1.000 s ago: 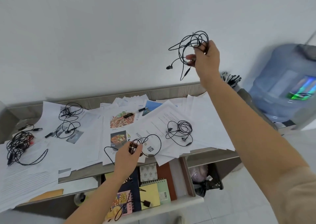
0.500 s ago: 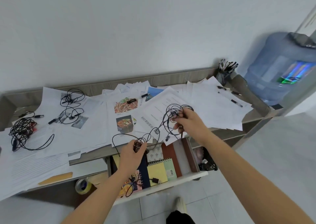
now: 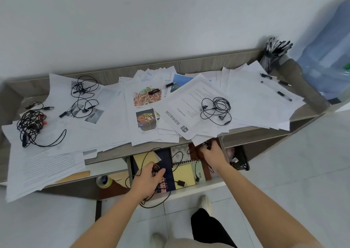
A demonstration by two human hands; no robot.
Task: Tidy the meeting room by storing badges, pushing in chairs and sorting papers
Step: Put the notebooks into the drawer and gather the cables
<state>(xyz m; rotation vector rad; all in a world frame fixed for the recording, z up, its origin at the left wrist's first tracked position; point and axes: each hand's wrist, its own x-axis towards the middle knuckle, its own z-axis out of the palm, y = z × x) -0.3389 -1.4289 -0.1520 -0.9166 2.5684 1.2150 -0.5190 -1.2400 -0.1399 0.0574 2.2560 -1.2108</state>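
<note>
Reaching into the open drawer (image 3: 198,188), both hands gripped black cords. The left hand (image 3: 149,177) held one cord bundle (image 3: 156,169) near the drawer's front, and the right hand (image 3: 213,154) clutched another bundle (image 3: 208,145) at its back, under the table (image 3: 109,154) edge. The next coiled cord (image 3: 216,109) lay on the papers (image 3: 251,99) straight beyond the right hand, the nearer one. It was roundish, without a clear long axis, and its plug end pointed toward the drawer.

water jug (image 3: 325,54) at two o'clock, blurred, sliced by the edge. back of the drawer (image 3: 198,190) hidden under the table (image 3: 113,152). cable (image 3: 208,145) mostly buried in the right hand (image 3: 213,154) grip. print on the papers (image 3: 106,126) too small to read.
</note>
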